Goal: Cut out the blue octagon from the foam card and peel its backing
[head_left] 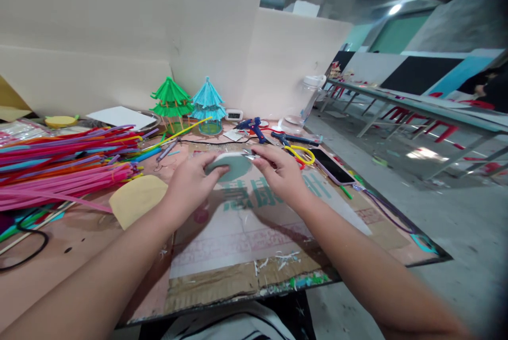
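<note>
My left hand (189,180) and my right hand (281,172) both hold a pale green round disc (231,164) just above a flattened cardboard sheet (246,234) on the table. The left fingers grip the disc's left edge. The right fingers pinch its right edge, where something small and shiny shows at the fingertips; I cannot tell what it is. Behind the disc stand a green straw pagoda (171,99) and a blue straw pagoda (208,102).
A big pile of coloured straws (63,163) lies at the left, with a yellow paper disc (137,200) beside it. A blue glue gun (254,128), yellow-handled scissors (300,154) and a phone (332,166) lie behind and right of my hands. The table edge (397,213) drops off at the right.
</note>
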The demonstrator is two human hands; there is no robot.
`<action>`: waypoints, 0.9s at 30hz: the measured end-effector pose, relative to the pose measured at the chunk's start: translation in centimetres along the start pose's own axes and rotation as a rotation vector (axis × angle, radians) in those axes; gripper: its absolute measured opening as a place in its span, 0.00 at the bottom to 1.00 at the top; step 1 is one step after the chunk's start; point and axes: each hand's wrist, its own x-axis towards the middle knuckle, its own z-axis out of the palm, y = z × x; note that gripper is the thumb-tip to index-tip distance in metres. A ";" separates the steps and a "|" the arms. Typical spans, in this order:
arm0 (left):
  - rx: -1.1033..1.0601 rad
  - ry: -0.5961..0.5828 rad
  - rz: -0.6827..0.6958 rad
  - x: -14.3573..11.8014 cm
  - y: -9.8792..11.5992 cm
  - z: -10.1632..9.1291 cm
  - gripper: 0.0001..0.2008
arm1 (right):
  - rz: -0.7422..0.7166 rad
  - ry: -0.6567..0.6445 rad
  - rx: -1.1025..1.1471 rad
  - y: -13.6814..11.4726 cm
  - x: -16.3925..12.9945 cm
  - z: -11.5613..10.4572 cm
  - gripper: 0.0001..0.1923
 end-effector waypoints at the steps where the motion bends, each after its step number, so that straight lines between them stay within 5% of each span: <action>1: -0.050 -0.012 -0.050 0.2 0.0 -0.1 0.12 | 0.047 0.028 0.030 0.2 0.1 -0.1 0.15; 8: -0.330 -0.072 -0.210 0.5 -0.7 0.0 0.20 | 0.283 -0.010 0.153 0.3 0.6 0.1 0.17; 20: -0.477 -0.100 -0.051 0.7 -0.9 0.4 0.19 | 0.270 -0.172 0.146 -0.5 0.4 0.6 0.07; 27: -0.371 -0.081 -0.072 0.6 -1.2 0.3 0.10 | 0.210 -0.050 0.114 -0.2 0.6 -0.4 0.16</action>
